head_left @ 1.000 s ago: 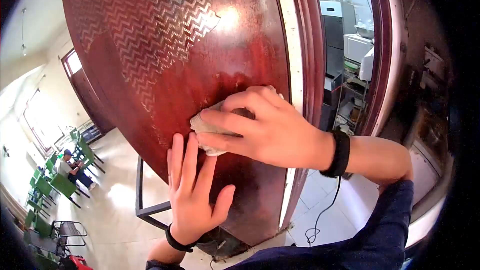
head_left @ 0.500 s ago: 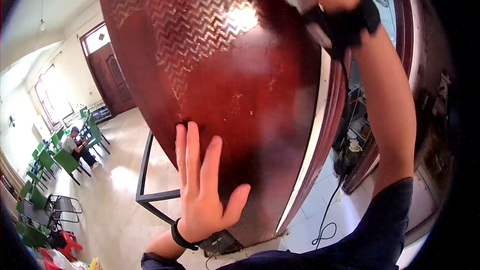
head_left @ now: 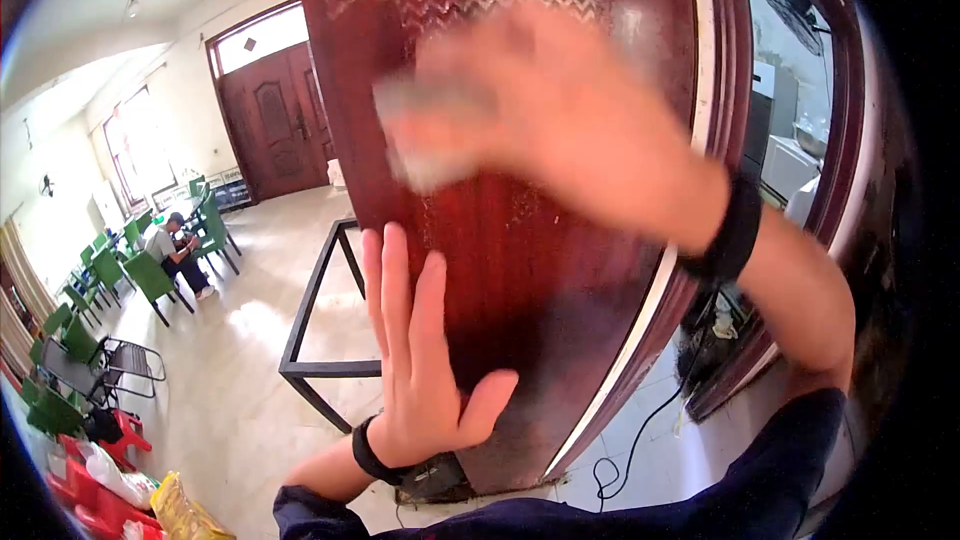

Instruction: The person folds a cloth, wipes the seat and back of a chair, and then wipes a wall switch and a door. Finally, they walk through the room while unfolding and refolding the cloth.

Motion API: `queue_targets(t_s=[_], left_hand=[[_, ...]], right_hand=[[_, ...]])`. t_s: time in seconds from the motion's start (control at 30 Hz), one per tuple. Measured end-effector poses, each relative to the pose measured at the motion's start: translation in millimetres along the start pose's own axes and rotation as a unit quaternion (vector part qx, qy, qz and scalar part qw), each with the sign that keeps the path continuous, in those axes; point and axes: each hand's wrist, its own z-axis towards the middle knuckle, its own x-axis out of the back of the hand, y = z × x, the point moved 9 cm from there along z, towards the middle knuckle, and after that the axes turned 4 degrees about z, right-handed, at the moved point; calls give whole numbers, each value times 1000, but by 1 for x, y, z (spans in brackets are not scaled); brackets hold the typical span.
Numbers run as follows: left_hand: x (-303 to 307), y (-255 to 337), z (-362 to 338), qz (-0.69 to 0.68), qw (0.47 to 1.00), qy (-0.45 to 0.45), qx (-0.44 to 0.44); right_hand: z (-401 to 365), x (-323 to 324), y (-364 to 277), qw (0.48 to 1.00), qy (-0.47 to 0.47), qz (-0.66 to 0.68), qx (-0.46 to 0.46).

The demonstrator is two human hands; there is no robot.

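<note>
Plainly vertical in long axis, the door (head_left: pixel 540 265); left hand (head_left: pixel 415 370) splayed; right hand (head_left: pixel 570 120) gripping a cloth (head_left: pixel 428 170) (both blurred).

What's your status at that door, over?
Right hand: holding blurred greyish pad. Left hand: open, at dark-red wooden door. Nothing visibly blocking the pad.

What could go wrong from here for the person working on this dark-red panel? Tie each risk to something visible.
Knock: the blurred right hand, with its pale cloth, might strike the left hand just below.
Snag: the black cable, seemingly running down from near the right wristband, loops near the floor and could catch.
Slip: the left hand is near the dark-red panel's edge and might slide off.
</note>
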Motion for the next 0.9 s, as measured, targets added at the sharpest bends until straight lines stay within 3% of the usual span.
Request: queue_targets(t_s=[0.07, 0.1, 0.17, 0.27, 0.37, 0.4, 0.47, 0.53, 0.6, 0.67, 0.73, 0.9], left_hand=[[-3, 3, 14, 73, 996, -50, 8], [-24, 9, 30, 99, 991, -89, 9], [-35, 4, 36, 140, 981, -133, 16], [-22, -7, 27, 54, 995, -80, 12], [23, -1, 31, 88, 996, 30, -16], [34, -1, 31, 98, 994, 49, -22], [44, 1, 35, 90, 994, 63, -27], [39, 1, 34, 75, 995, 50, -32], [25, -5, 21, 37, 999, 13, -13], [7, -7, 4, 20, 1000, -13, 1], [-10, -2, -11, 43, 998, -35, -18], [-36, 0, -30, 73, 997, -35, -7]], right_hand=[[34, -2, 75, 989, 1, 79, -123], [50, 18, 118, 987, 3, 9, -160], [81, 41, 142, 977, 50, -77, -191], [83, 44, 125, 981, 155, -14, -116], [55, 21, 71, 979, 191, 75, 8], [43, 10, 45, 978, 184, 91, 26], [25, -7, -12, 994, 79, 59, 36], [-9, -22, -50, 984, -23, 170, -50], [-38, -24, -81, 986, -39, 163, -16], [-58, -31, -86, 974, -62, 215, -44], [-70, -16, -83, 979, 42, 177, -92], [-109, -18, -93, 967, 55, 184, -166]])
